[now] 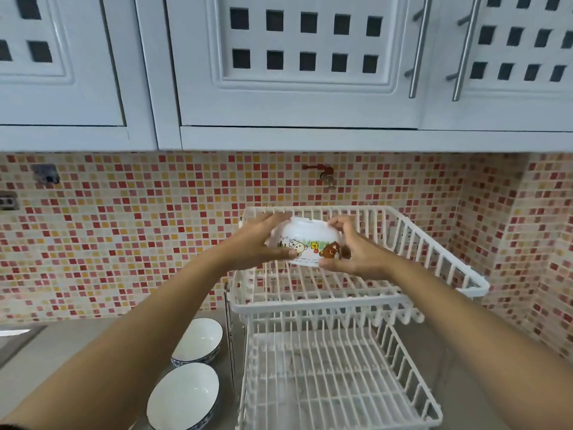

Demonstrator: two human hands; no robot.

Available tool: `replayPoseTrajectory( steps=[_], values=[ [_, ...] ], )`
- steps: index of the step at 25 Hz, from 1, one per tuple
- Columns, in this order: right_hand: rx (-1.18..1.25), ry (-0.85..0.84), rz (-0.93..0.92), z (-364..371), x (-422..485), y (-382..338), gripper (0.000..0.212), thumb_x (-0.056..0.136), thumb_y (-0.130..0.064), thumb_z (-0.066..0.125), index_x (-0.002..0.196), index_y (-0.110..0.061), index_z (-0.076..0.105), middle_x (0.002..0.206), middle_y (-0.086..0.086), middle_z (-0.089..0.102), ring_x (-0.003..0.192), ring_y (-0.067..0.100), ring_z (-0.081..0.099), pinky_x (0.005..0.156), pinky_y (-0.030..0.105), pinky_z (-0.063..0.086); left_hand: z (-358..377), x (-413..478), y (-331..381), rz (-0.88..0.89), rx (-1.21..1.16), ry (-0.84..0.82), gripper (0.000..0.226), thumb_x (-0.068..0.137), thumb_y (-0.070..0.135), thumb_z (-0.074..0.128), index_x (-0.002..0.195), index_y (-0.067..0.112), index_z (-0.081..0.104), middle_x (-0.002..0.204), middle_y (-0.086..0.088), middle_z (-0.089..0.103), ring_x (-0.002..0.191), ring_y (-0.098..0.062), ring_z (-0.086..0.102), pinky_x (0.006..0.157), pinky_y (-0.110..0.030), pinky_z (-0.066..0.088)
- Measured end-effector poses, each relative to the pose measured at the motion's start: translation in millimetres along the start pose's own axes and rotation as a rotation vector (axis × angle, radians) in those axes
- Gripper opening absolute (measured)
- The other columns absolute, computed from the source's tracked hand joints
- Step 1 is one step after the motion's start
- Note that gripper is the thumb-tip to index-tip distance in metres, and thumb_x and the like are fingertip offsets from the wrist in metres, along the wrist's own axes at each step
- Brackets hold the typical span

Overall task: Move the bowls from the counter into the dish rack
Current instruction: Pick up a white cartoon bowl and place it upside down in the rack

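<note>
A white bowl with cartoon bears (305, 242) is turned upside down and held over the upper tier of the white wire dish rack (446, 265). My left hand (259, 240) grips its left side and my right hand (350, 249) grips its right side. Two white bowls with blue outer patterns stand upright on the grey counter left of the rack: one (201, 338) farther back, one (183, 397) nearer to me. The rack's lower tier (335, 386) holds nothing that I can see.
White upper cabinets (294, 66) with metal bar handles hang above the rack. A mosaic tile wall (124, 237) runs behind the counter, with a red tap valve (322, 173) and a wall socket (7, 201). A sink edge (18, 336) shows at far left.
</note>
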State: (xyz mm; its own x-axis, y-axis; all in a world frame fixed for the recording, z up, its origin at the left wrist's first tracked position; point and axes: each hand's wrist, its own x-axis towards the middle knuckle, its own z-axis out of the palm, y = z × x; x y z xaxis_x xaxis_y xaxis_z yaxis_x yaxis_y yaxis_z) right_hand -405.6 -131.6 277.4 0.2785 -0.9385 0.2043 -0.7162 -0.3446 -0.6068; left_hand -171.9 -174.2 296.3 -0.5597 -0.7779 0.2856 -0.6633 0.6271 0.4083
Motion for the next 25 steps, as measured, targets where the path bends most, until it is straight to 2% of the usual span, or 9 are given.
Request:
replayPoseTrajectory(
  steps=[3, 5, 7, 10, 13, 17, 19, 22, 25],
  values=[
    [-0.049, -0.042, 0.015, -4, 21, 14, 0.108, 0.068, -0.050, 0.076, 0.144, -0.033, 0.001, 0.154, -0.004, 0.007, 0.131, 0.019, 0.033, 0.110, 0.033, 0.034, 2, 16, 3, -0.055, 0.045, -0.039, 0.079, 0.073, 0.040, 0.075, 0.139, 0.028, 0.034, 0.146, -0.006, 0.032, 0.126, -0.028, 0.041, 0.105, -0.042, 0.042],
    [-0.121, -0.065, 0.019, -1, 34, 23, 0.115, 0.063, -0.053, 0.079, 0.145, -0.034, 0.000, 0.152, -0.009, 0.002, 0.136, 0.023, 0.027, 0.114, 0.039, 0.030, 6, 25, 3, -0.097, 0.074, -0.064, 0.074, 0.069, 0.035, 0.080, 0.129, 0.027, 0.038, 0.139, -0.008, 0.039, 0.116, -0.026, 0.044, 0.094, -0.036, 0.047],
    [-0.187, -0.103, 0.026, 4, 45, 31, 0.117, 0.061, -0.052, 0.080, 0.144, -0.033, -0.001, 0.150, -0.006, 0.003, 0.136, 0.024, 0.026, 0.115, 0.040, 0.028, 13, 32, 3, -0.136, 0.117, -0.101, 0.070, 0.067, 0.029, 0.082, 0.122, 0.023, 0.039, 0.132, -0.008, 0.046, 0.104, -0.023, 0.045, 0.079, -0.028, 0.044],
    [-0.206, -0.208, 0.056, 8, 60, 40, 0.122, 0.061, -0.046, 0.083, 0.144, -0.029, -0.006, 0.153, 0.004, 0.014, 0.136, 0.027, 0.029, 0.112, 0.042, 0.031, 25, 39, 1, -0.213, 0.150, -0.180, 0.070, 0.067, 0.026, 0.083, 0.120, 0.020, 0.037, 0.123, -0.009, 0.052, 0.095, -0.022, 0.048, 0.072, -0.027, 0.040],
    [-0.222, -0.260, 0.088, 9, 70, 41, 0.127, 0.060, -0.042, 0.085, 0.146, -0.025, -0.007, 0.153, 0.008, 0.023, 0.135, 0.028, 0.032, 0.111, 0.042, 0.032, 32, 42, -3, -0.283, 0.151, -0.226, 0.072, 0.067, 0.028, 0.082, 0.122, 0.020, 0.036, 0.121, -0.010, 0.056, 0.092, -0.022, 0.051, 0.072, -0.027, 0.041],
    [-0.289, -0.219, 0.077, 15, 74, 41, 0.116, 0.061, -0.045, 0.084, 0.145, -0.020, 0.009, 0.146, 0.006, 0.032, 0.128, 0.025, 0.038, 0.106, 0.040, 0.037, 34, 44, -2, -0.333, 0.197, -0.233, 0.073, 0.069, 0.025, 0.081, 0.125, 0.019, 0.034, 0.125, -0.011, 0.055, 0.093, -0.022, 0.050, 0.075, -0.030, 0.042],
    [-0.315, -0.219, 0.082, 16, 75, 41, 0.114, 0.062, -0.048, 0.082, 0.146, -0.020, 0.010, 0.147, 0.005, 0.031, 0.128, 0.025, 0.038, 0.105, 0.038, 0.037, 35, 43, 0, -0.343, 0.213, -0.218, 0.073, 0.071, 0.023, 0.080, 0.127, 0.020, 0.034, 0.127, -0.012, 0.053, 0.094, -0.023, 0.048, 0.076, -0.031, 0.041],
    [-0.357, -0.240, 0.088, 13, 72, 39, 0.119, 0.062, -0.049, 0.082, 0.148, -0.020, 0.004, 0.152, 0.004, 0.022, 0.133, 0.027, 0.033, 0.108, 0.039, 0.034, 36, 42, 4, -0.343, 0.216, -0.206, 0.076, 0.072, 0.021, 0.079, 0.132, 0.021, 0.032, 0.132, -0.012, 0.050, 0.095, -0.023, 0.046, 0.077, -0.031, 0.041],
    [-0.457, -0.312, 0.088, 3, 72, 35, 0.126, 0.063, -0.035, 0.084, 0.150, -0.019, -0.007, 0.159, 0.002, -0.004, 0.145, 0.027, 0.009, 0.117, 0.044, 0.020, 33, 37, 7, -0.338, 0.197, -0.182, 0.080, 0.074, 0.018, 0.077, 0.138, 0.020, 0.029, 0.140, -0.011, 0.044, 0.106, -0.025, 0.047, 0.084, -0.031, 0.042]
  ],
)
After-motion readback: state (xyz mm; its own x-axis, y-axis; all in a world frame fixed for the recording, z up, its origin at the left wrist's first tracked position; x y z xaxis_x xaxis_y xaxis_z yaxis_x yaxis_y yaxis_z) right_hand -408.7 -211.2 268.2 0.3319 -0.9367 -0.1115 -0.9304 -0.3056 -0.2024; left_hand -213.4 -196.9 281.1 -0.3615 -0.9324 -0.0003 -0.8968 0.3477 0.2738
